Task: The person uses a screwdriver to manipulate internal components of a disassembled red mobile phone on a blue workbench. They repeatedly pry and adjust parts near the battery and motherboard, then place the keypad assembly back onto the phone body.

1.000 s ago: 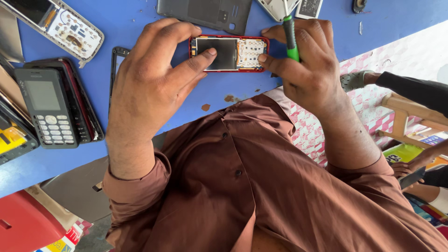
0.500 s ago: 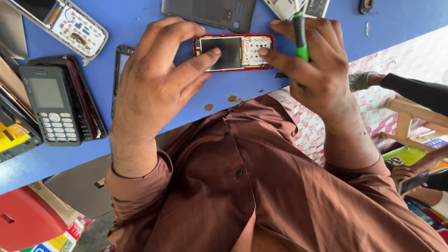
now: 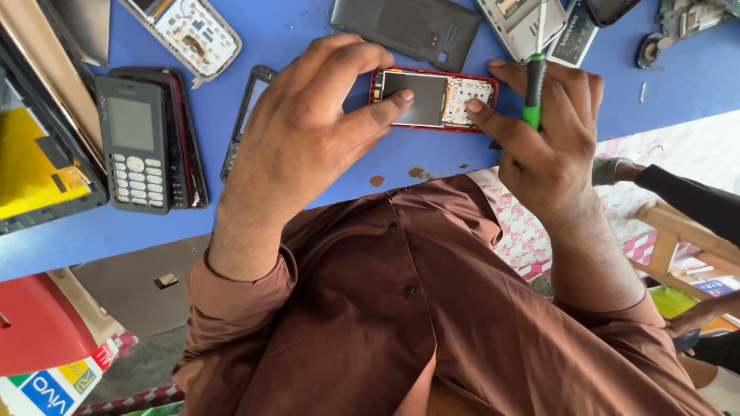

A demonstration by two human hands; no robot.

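Red phone (image 3: 433,98) on blue table (image 3: 308,31), phone parts around.

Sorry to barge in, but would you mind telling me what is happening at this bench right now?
A person in a brown shirt holds an opened red phone on the blue table. The left hand rests its thumb on the bare screen, while the right hand steadies the keypad end and also has a green-handled screwdriver in its grip. A dark keypad phone, a grey back cover and other phone parts lie around.
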